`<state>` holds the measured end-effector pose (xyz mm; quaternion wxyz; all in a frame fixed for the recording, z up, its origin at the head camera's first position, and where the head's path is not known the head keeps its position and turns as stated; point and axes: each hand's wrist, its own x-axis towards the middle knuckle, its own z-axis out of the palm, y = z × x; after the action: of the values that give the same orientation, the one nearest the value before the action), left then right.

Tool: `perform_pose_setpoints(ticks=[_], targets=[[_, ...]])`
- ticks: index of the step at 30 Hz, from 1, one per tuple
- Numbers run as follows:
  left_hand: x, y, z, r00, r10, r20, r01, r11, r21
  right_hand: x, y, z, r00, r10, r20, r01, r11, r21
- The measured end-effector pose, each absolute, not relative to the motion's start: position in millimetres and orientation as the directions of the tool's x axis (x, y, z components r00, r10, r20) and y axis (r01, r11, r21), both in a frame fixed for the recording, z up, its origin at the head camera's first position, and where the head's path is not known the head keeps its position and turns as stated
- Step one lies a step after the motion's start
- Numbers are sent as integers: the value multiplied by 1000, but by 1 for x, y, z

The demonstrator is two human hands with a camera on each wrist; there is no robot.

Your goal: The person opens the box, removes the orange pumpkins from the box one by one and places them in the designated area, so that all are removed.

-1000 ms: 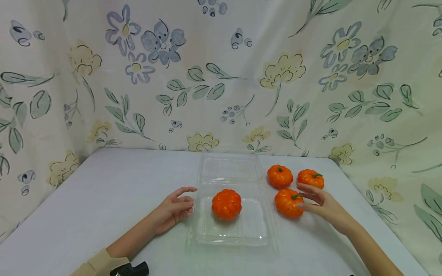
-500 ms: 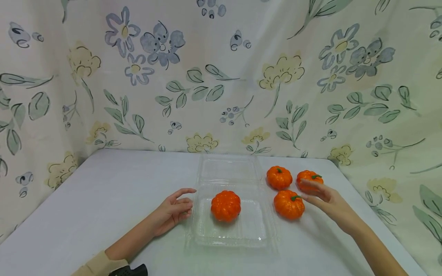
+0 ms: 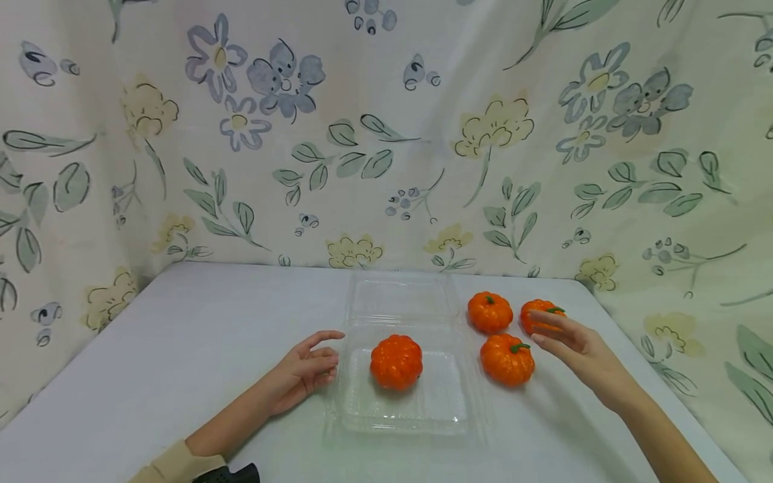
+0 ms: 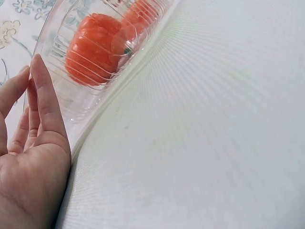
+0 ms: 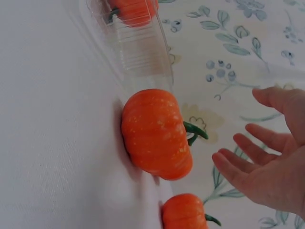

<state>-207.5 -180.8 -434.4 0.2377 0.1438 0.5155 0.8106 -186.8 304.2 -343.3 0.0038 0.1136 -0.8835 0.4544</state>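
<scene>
One orange pumpkin [image 3: 396, 362] lies in the left part of a clear plastic clamshell box [image 3: 441, 402], its lid folded back. My left hand [image 3: 304, 367] rests at the box's left side, fingers loosely bent and holding nothing; in the left wrist view its fingertips are close to the box wall. My right hand [image 3: 582, 355] hovers with spread, relaxed fingers beside the nearest loose pumpkin [image 3: 506, 360], apart from it in the right wrist view [image 5: 155, 133]. Its fingers partly cover the far right pumpkin [image 3: 539, 315] in the head view. Another pumpkin [image 3: 490, 312] sits behind the nearest one.
A white table [image 3: 211, 322] carries everything. Behind and at both sides hangs a floral curtain [image 3: 423, 174]. The box's lid [image 3: 401, 300] lies flat toward the back of the table. A black strap device [image 3: 229, 473] shows on the left forearm.
My right hand has drawn back to the right from the nearest loose pumpkin, which stays where it was. The left hand has kept its place by the box.
</scene>
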Motion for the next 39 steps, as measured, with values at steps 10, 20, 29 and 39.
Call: perform_pose_setpoints(ticks=[10,20,29,39], targets=[[-207,-178,-436,-844,536,-7,-236,-361,902,-187,291,-340,-959,-235,160,-264,525,-809],[-208,-179,-438,-843,537,-12,-236,-350,906,-190,268,-336,-943,-278,184,-295,437,-850],[-207,-179,-437,-845,534,-20,-242,-350,905,-196,242,-331,-953,-280,112,-237,463,-854],[-207,-180,-435,-848,529,-14,-237,-356,904,-202,213,-332,-929,-349,128,-272,406,-872]])
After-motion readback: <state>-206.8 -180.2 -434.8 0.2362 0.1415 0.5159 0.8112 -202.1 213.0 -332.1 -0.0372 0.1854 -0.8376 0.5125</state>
